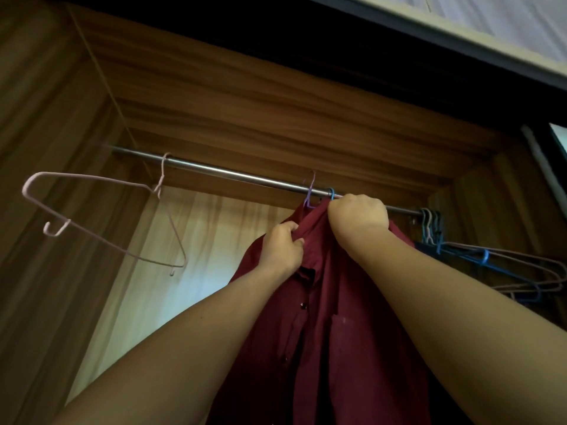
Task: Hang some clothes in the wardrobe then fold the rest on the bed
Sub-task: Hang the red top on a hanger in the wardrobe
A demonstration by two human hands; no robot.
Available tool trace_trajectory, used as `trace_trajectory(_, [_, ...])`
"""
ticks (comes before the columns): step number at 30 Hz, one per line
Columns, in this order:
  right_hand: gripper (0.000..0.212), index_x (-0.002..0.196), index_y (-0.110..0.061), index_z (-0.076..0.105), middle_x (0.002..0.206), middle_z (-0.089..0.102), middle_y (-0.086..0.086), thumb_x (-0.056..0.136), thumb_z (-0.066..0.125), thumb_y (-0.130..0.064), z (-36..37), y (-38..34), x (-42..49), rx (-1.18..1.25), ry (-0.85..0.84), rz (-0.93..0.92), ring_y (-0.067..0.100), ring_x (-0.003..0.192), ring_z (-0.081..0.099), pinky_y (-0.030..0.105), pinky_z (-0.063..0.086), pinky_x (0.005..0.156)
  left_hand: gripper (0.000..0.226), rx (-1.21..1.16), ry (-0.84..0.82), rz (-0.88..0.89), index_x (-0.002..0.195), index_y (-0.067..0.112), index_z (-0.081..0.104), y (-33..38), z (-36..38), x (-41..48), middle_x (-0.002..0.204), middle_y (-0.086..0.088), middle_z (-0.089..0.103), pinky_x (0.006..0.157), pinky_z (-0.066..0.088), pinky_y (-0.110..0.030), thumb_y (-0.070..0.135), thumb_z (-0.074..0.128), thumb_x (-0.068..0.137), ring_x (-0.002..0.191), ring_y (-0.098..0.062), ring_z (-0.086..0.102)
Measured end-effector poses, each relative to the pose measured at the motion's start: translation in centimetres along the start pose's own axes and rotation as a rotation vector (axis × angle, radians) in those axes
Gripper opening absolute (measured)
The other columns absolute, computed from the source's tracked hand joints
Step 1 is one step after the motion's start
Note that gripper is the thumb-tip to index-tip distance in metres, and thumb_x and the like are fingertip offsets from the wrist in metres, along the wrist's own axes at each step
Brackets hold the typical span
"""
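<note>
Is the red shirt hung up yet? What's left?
Nearly. The red shirt hangs under the rail, a purple hook over it by the collar. The left hand and right hand grip the collar. An empty pink hanger waits; folding on the bed isn't in view.

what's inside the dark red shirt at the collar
A purple hook and a blue hook stick up at the collar, over the rail. The shirt, the left hand and the right hand cover any hanger frame inside.

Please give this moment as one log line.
hanging | maroon shirt | left hand grips it | right hand grips its top at rail
</note>
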State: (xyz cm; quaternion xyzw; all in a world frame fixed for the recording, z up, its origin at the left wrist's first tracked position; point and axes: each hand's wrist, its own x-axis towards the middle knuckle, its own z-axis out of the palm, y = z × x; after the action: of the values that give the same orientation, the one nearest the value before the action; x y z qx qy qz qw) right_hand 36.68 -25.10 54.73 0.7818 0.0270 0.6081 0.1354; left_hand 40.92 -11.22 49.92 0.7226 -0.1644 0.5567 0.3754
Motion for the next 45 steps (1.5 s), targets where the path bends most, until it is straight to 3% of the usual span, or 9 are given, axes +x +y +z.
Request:
trace_trajectory(4, [0.034, 0.127, -0.013, 0.063, 0.125, 0.066, 0.01, 0.1, 0.044, -0.005, 1.0, -1.1, -0.8, 0.008, -0.056, -0.058, 0.033, 0.114, 0.063, 0.038, 0.042, 0.074, 0.006, 0.058, -0.032, 0.006, 0.094, 0.014, 0.068, -2.0, 0.0, -0.8, 0.083, 0.002, 0.067, 0.07, 0.046, -0.024, 0.008, 0.066, 0.093, 0.068, -0.006, 0.057])
trace_trajectory(9, [0.033, 0.133, -0.011, 0.053, 0.118, 0.063, 0.013, 0.103, 0.039, -0.016, 2.3, -2.0, -3.2, -0.01, 0.053, -0.08, 0.035, 0.104, 0.062, 0.04, 0.04, 0.067, 0.021, 0.083, -0.016, -0.004, 0.079, 0.023, 0.061, -4.1, -1.0, -1.9, 0.079, 0.003, 0.068, 0.075, 0.049, -0.026, 0.007, 0.068, 0.089, 0.073, -0.012, 0.062])
trace_trajectory(18, [0.035, 0.119, -0.009, 0.067, 0.128, 0.056, 0.024, 0.096, 0.046, -0.025, 2.0, -3.9, -10.4, 0.016, 0.136, -0.309, 0.045, 0.129, 0.045, 0.06, 0.029, 0.113, 0.019, 0.021, -0.002, -0.093, 0.089, 0.02, 0.063, -6.2, -4.9, -5.3, 0.08, 0.003, 0.069, 0.066, 0.053, -0.022, 0.002, 0.067, 0.09, 0.072, -0.014, 0.069])
trace_trajectory(25, [0.028, 0.115, -0.028, 0.065, 0.108, 0.07, 0.0, 0.096, 0.056, -0.047, 1.2, -6.9, -16.9, 0.791, -0.516, -0.189, 0.025, 0.104, 0.065, 0.038, 0.053, 0.089, 0.011, 0.307, -0.305, -0.271, 0.084, 0.02, 0.065, -8.5, -9.5, -11.4, 0.083, 0.001, 0.07, 0.077, 0.054, -0.03, 0.023, 0.076, 0.085, 0.083, -0.02, 0.068])
trace_trajectory(28, [0.032, 0.112, -0.028, 0.063, 0.109, 0.071, 0.003, 0.095, 0.05, -0.052, 1.4, -8.4, -19.4, 0.628, -0.494, -0.216, 0.027, 0.106, 0.066, 0.039, 0.05, 0.093, 0.015, 0.566, -0.547, -0.296, 0.093, 0.019, 0.069, -9.2, -12.1, -15.3, 0.097, -0.001, 0.071, 0.087, 0.054, -0.035, 0.031, 0.074, 0.087, 0.094, -0.021, 0.067])
trace_trajectory(31, [0.036, 0.116, -0.024, 0.06, 0.111, 0.07, 0.0, 0.098, 0.043, -0.05, 0.5, -10.0, -22.3, 0.385, -0.31, -0.325, 0.024, 0.102, 0.066, 0.046, 0.03, 0.106, 0.032, 0.766, -0.684, -0.362, 0.112, 0.021, 0.067, -8.9, -14.8, -19.3, 0.108, 0.0, 0.068, 0.091, 0.053, -0.035, 0.044, 0.069, 0.09, 0.102, -0.021, 0.064])
trace_trajectory(34, [0.039, 0.12, -0.022, 0.06, 0.115, 0.066, 0.001, 0.099, 0.043, -0.05, -0.7, -11.2, -25.1, 0.45, -0.285, -0.441, 0.024, 0.106, 0.063, 0.043, 0.027, 0.11, 0.041, 0.883, -0.726, -0.413, 0.123, 0.022, 0.063, -7.9, -17.4, -23.0, 0.119, -0.001, 0.066, 0.092, 0.052, -0.035, 0.048, 0.065, 0.091, 0.109, -0.023, 0.062])
trace_trajectory(39, [0.045, 0.126, -0.033, 0.061, 0.123, 0.066, 0.001, 0.091, 0.053, -0.061, -2.5, -13.1, -30.8, 0.858, -0.769, -0.508, 0.026, 0.111, 0.063, 0.037, 0.052, 0.091, 0.043, 0.941, -0.736, -0.599, 0.127, 0.021, 0.064, -5.5, -21.3, -31.4, 0.128, -0.002, 0.064, 0.097, 0.05, -0.034, 0.047, 0.065, 0.093, 0.117, -0.025, 0.06])
trace_trajectory(45, [0.039, 0.12, -0.034, 0.063, 0.112, 0.068, -0.004, 0.092, 0.057, -0.06, -4.9, -14.7, -40.9, 1.025, -0.966, -0.737, 0.018, 0.101, 0.064, 0.035, 0.053, 0.088, 0.031, 0.981, -0.756, -0.864, 0.11, 0.019, 0.07, -1.5, -26.5, -46.2, 0.116, -0.005, 0.07, 0.09, 0.052, -0.031, 0.043, 0.064, 0.092, 0.112, -0.025, 0.066])
